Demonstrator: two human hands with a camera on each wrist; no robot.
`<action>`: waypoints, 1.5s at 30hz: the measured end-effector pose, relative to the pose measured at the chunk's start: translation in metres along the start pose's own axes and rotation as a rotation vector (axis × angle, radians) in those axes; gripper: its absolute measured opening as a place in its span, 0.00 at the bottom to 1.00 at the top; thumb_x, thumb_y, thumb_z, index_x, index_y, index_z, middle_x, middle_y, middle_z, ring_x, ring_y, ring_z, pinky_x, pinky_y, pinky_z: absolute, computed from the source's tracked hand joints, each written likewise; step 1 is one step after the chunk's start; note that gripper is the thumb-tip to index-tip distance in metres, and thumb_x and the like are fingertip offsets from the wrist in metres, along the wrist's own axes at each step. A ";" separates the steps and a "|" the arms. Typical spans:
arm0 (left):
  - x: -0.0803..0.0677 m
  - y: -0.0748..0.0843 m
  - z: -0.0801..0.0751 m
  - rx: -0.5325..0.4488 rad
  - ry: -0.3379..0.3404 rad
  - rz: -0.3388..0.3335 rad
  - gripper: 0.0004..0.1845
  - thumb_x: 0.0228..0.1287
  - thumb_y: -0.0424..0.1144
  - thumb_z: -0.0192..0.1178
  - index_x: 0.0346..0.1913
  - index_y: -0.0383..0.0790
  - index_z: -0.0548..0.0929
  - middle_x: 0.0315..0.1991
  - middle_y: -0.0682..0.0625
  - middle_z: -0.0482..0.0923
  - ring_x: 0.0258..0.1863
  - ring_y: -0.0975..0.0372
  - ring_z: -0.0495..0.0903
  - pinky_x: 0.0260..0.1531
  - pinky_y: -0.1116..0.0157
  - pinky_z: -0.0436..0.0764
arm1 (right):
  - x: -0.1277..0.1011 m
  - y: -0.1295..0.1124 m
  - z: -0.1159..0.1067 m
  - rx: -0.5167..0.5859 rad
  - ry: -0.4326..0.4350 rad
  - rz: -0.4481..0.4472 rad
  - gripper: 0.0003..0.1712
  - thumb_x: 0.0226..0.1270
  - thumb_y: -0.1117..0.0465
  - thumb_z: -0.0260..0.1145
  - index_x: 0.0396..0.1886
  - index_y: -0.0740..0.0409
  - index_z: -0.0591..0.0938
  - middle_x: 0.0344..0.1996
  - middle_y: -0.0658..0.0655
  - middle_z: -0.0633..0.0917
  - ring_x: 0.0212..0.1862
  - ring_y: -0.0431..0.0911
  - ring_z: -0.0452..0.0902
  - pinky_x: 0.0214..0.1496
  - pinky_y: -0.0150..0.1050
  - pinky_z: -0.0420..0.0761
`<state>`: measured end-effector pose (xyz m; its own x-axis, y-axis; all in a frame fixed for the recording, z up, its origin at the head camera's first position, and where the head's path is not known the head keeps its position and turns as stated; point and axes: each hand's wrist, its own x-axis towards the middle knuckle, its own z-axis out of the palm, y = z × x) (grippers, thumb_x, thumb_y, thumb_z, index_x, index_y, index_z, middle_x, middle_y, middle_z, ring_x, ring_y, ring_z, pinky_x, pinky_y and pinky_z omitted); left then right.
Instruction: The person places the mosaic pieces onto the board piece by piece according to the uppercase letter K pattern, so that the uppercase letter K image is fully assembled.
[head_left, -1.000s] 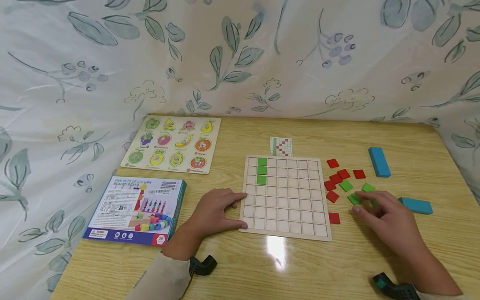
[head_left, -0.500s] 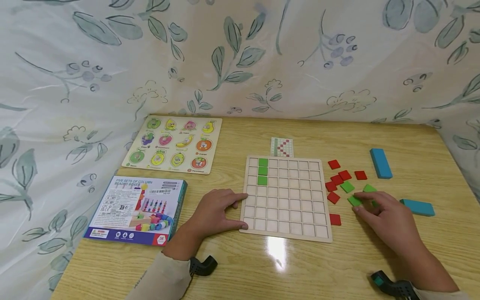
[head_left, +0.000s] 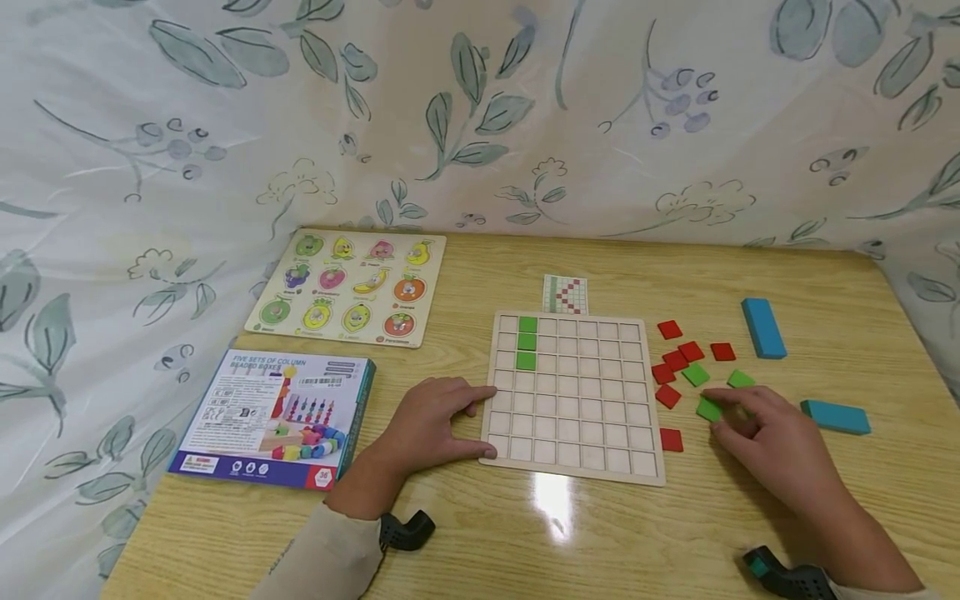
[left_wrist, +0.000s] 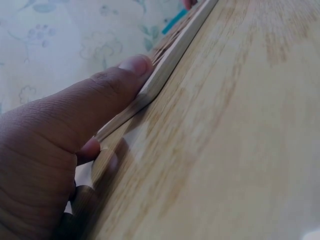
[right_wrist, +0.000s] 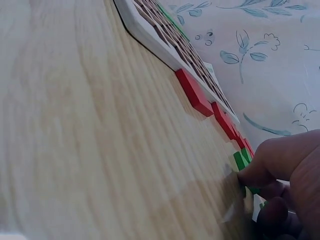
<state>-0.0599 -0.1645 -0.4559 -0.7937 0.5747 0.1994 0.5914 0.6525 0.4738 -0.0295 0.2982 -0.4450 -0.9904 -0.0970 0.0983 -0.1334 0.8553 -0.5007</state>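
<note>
A wooden grid board [head_left: 577, 472] lies in the middle of the table, with several green tiles [head_left: 527, 361] set in its second column. My left hand [head_left: 431, 423] rests at the board's left edge, its thumb and index finger touching the rim; the left wrist view shows the thumb [left_wrist: 112, 85] against that edge. Right of the board, my right hand [head_left: 783, 442] pinches a loose green tile [head_left: 707, 409] between thumb and index finger, low at the tabletop. In the right wrist view, the thumb [right_wrist: 272, 162] meets a green tile [right_wrist: 240, 161]; its far side is hidden.
Several red tiles [head_left: 670, 329] and other green tiles [head_left: 695, 375] lie around the right hand. Two blue blocks [head_left: 764, 328] lie farther right. A patterned card [head_left: 566, 294] sits behind the board. At left are a fruit puzzle board [head_left: 345, 292] and a box [head_left: 273, 417].
My right fingers have closed in on the green tile, which has slid slightly toward me. The left hand stays at the board's edge. The head view has shifted a little.
</note>
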 end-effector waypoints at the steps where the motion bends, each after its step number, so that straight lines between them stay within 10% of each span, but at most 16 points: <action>1: 0.000 0.000 0.000 0.001 -0.004 -0.003 0.40 0.51 0.64 0.82 0.65 0.50 0.87 0.36 0.65 0.74 0.35 0.69 0.70 0.46 0.61 0.76 | 0.000 0.000 0.000 -0.002 -0.005 -0.002 0.25 0.62 0.67 0.79 0.60 0.56 0.87 0.53 0.64 0.84 0.30 0.42 0.74 0.30 0.35 0.73; 45: 0.001 0.002 -0.002 0.000 -0.012 -0.001 0.39 0.52 0.63 0.82 0.65 0.48 0.87 0.36 0.63 0.74 0.36 0.68 0.71 0.46 0.60 0.77 | 0.006 -0.018 -0.002 0.143 0.027 -0.093 0.22 0.60 0.68 0.81 0.55 0.52 0.90 0.46 0.49 0.81 0.29 0.40 0.69 0.28 0.31 0.69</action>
<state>-0.0599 -0.1639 -0.4534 -0.7925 0.5799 0.1890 0.5908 0.6530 0.4738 -0.0326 0.2831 -0.4333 -0.9726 -0.1568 0.1716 -0.2297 0.7618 -0.6057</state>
